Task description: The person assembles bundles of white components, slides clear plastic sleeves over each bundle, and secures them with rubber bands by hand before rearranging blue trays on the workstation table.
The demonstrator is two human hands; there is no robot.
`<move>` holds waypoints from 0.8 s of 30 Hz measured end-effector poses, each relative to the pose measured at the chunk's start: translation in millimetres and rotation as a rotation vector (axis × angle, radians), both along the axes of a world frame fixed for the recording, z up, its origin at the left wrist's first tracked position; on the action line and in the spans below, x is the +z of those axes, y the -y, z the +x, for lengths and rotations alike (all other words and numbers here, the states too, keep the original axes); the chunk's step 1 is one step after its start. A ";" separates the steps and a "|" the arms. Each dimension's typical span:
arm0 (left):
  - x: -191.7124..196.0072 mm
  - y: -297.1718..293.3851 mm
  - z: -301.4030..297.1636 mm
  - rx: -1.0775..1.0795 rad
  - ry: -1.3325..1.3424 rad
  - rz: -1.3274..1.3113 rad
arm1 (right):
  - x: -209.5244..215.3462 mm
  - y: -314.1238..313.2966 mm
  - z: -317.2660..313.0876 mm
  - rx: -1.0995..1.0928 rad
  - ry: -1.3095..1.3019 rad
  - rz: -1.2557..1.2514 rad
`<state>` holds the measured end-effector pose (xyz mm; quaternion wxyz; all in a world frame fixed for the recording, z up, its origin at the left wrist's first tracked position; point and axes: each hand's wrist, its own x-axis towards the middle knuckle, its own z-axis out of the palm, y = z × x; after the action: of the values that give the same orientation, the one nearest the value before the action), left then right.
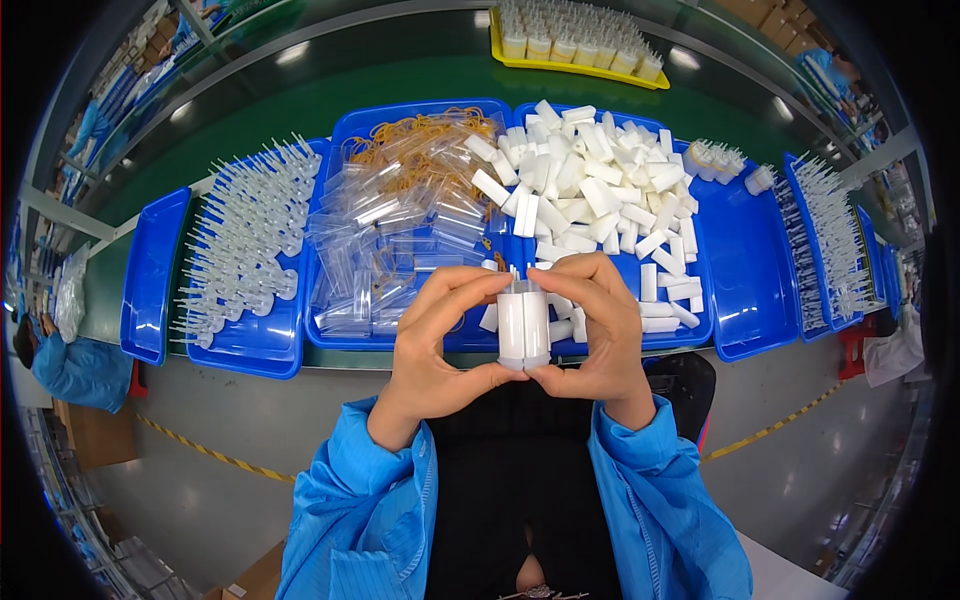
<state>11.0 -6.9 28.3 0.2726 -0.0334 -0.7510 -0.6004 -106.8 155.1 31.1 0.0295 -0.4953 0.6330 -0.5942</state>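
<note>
While both hands close together at the centre of the view, the left hand (440, 335) and right hand (598, 325) clamp a bundle of white rectangular blocks (523, 328) between thumbs and fingertips, held upright above the near edge of the surface (400, 90). At twelve o'clock a blue tray (735, 260) holds loose white blocks (590, 185); at eleven, clear sleeves (400, 220) with rubber bands; at ten, white-tipped clear parts (245, 230). A yellow tray (575, 65) sits farther off at twelve o'clock.

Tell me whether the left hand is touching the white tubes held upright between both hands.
Touching. The head view shows the left hand with fingertips over the top and thumb under the base of the white tubes; the right hand grips likewise.
</note>
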 end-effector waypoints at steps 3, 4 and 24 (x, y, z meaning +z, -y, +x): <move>6.8 4.0 1.7 0.040 -0.008 -0.210 | -2.5 1.8 -0.9 0.024 0.002 -0.010; 8.0 3.1 1.6 0.057 -0.024 -0.230 | -3.0 2.1 -0.5 0.032 0.036 -0.007; 4.1 -14.7 5.3 0.150 -0.207 -0.123 | -21.9 4.6 -2.7 0.367 0.515 -0.164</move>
<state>16.3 7.7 32.4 0.3900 -0.0555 -0.7548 -0.5244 -109.5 150.5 9.1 0.2550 -0.4353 0.4550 -0.7338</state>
